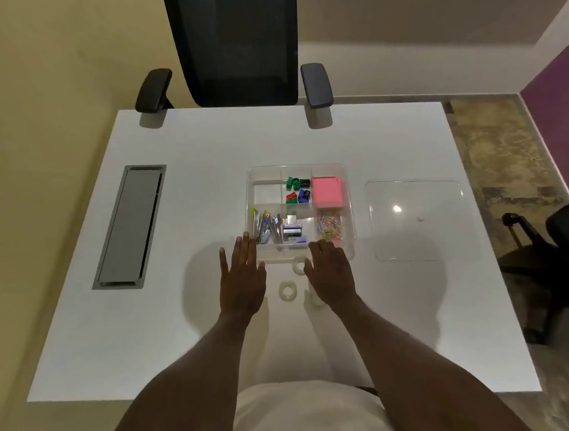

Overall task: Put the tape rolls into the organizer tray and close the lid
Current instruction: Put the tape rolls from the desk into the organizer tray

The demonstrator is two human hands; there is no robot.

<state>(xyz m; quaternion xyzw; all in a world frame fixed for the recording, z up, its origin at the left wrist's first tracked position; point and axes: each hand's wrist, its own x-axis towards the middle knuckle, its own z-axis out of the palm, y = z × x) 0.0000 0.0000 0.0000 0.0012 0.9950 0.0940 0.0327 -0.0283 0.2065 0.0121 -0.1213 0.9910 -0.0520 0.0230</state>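
Observation:
A clear organizer tray (347,186) sits mid-table, lidless, with divided compartments holding sharpeners, a pink note pad, paper clips, pens and staples. Its clear lid (417,219) lies flat to the right. One whitish tape roll (299,265) lies just in front of the tray, touching the thumb side of my right hand (333,272). A second roll (288,291) lies between my hands. A third roll (314,299) peeks out from under my right wrist, mostly hidden. My left hand (242,279) hovers flat, fingers spread, its fingertips at the tray's front left corner. Both hands hold nothing.
A grey cable hatch (130,227) is set into the white table (184,333) at the left. A black office chair (236,48) stands at the far edge. Another chair's base (545,252) shows at the right, off the table.

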